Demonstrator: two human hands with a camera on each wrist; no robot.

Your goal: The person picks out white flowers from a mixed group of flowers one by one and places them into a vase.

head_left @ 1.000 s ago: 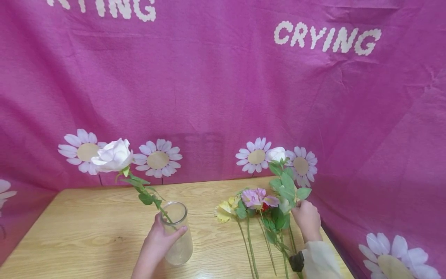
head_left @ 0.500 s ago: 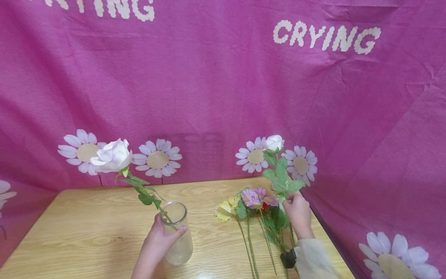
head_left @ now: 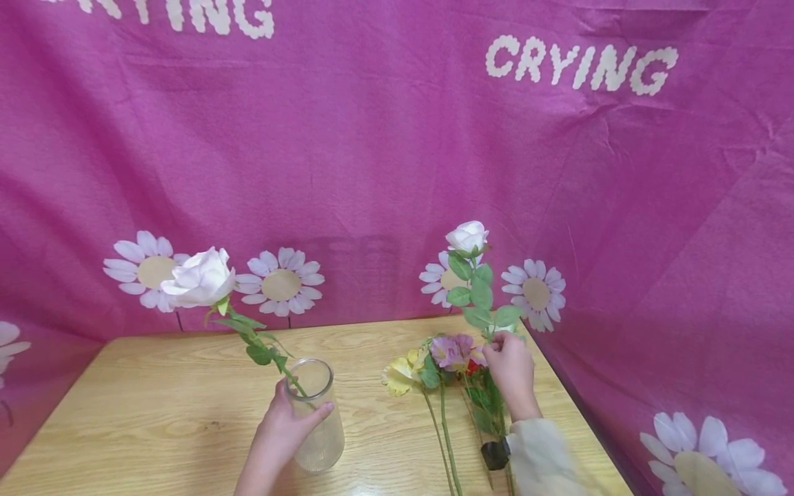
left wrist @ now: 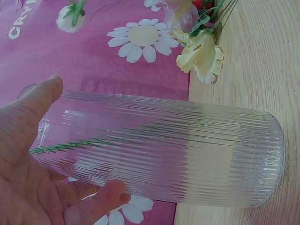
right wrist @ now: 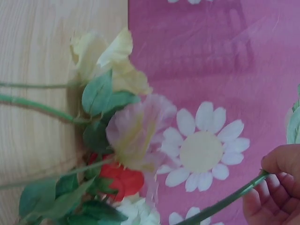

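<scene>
My left hand grips a clear ribbed glass vase near its rim, thumb on one side and fingers on the other. A white rose leans leftward out of the vase, and its green stem shows through the glass in the left wrist view. On the right, my right hand pinches the green stem of a second white rose, whose bloom points up. Beneath and beside that hand lie a yellow flower, a pink-purple flower and a red flower.
The wooden table reaches back to a magenta cloth printed with daisies and white lettering. Several stems of the lying flowers run toward the table's near edge. A small black object sits at the right sleeve's cuff.
My right hand has lifted the second white rose and carried it leftward, so its bloom stands higher. The left hand, the vase and the first rose have stayed in place.
</scene>
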